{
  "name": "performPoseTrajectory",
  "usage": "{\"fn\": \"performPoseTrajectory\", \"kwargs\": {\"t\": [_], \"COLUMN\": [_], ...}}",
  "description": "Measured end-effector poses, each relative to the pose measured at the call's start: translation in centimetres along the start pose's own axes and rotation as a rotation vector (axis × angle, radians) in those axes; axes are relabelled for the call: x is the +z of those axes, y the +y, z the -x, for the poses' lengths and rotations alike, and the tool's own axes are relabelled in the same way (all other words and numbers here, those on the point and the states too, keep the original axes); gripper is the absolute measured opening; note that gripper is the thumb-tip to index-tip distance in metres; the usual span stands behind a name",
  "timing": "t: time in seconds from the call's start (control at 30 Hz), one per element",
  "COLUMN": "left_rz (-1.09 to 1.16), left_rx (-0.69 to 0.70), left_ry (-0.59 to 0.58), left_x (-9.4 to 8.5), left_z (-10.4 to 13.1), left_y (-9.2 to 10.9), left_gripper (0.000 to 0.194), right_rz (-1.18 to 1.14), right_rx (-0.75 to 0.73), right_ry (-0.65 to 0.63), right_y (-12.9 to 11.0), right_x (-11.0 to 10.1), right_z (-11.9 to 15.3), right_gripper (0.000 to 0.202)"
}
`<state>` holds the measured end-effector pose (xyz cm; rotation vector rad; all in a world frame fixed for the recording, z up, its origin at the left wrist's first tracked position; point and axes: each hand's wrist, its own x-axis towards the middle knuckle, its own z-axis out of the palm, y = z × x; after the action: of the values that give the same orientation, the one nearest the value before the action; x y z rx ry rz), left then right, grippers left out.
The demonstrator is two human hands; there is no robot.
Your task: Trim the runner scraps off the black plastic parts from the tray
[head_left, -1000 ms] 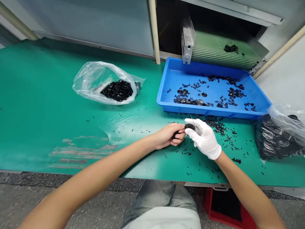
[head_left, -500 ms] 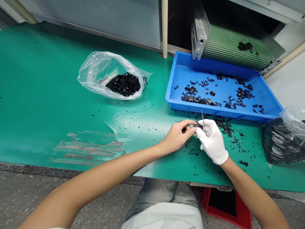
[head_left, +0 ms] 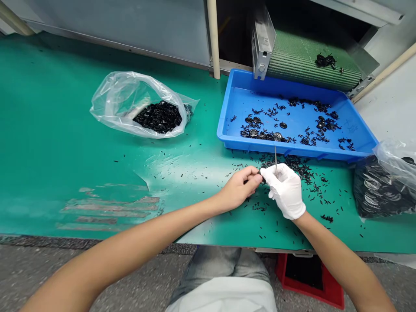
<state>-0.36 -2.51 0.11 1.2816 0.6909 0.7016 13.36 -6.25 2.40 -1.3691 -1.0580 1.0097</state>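
Observation:
Over the bench, my bare left hand (head_left: 238, 187) is closed in a pinch on a small black part (head_left: 259, 172), mostly hidden by the fingers. My right hand (head_left: 284, 190), in a white glove, is closed round a thin pointed metal tool (head_left: 275, 155) that sticks up from between the fingers. Its gloved fingertips meet my left fingertips at the black part. Small black scraps (head_left: 300, 168) lie strewn on the green mat beyond and below the hands. Just behind them, a blue tray (head_left: 224, 139) holds round black parts and several clusters of black scraps.
On the left, an open clear bag (head_left: 112, 125) holds many small black pieces. A clear bag of round black parts (head_left: 378, 190) stands on the right. The green conveyor belt (head_left: 308, 56) ends over the tray. A red bin (head_left: 336, 288) is below the bench.
The whole view has shifted, so most things appear farther left. The black part, showing as a disc between the fingers before, is now nearly covered by my fingertips.

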Motion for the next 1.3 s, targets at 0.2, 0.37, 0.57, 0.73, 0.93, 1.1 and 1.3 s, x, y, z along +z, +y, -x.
{"fn": "performPoseTrajectory", "kwargs": {"t": [0.2,0.37,0.57,0.73,0.93,1.1,1.3], "left_rz": [-0.209,-0.433,-0.382,-0.214,0.07,0.15,0.229], "left_rx": [0.1,0.159,0.173,0.117,0.117,0.123,0.193], "left_ry": [-0.004,-0.007,0.096,0.149,0.105,0.204,0.299], "left_x": [-0.1,-0.7,0.3,1.6,1.6,-0.2,-2.5], "left_z": [0.6,0.9,1.5,1.3,0.6,-0.1,-2.8], "left_y": [-0.4,0.2,-0.3,-1.3,-1.0,0.4,6.0], "left_gripper": [0.028,0.027,0.027,0.03,0.032,0.027,0.025], "right_rz": [-0.153,0.171,0.599,0.663,0.328,0.654,0.981], "right_rx": [0.032,-0.177,-0.553,-0.526,-0.07,-0.093,-0.104], "right_ry": [-0.064,-0.24,-0.145,-0.008,-0.094,-0.147,-0.25], "right_y": [0.9,0.6,0.8,1.3,0.6,-0.2,-0.9], "right_x": [0.5,-0.8,-0.7,0.5,-0.2,-2.3,-2.6], "right_z": [0.0,-0.3,-0.5,-0.6,-1.5,-2.6,-2.7], "right_gripper": [0.03,0.021,0.027,0.028,0.038,0.033,0.019]}}
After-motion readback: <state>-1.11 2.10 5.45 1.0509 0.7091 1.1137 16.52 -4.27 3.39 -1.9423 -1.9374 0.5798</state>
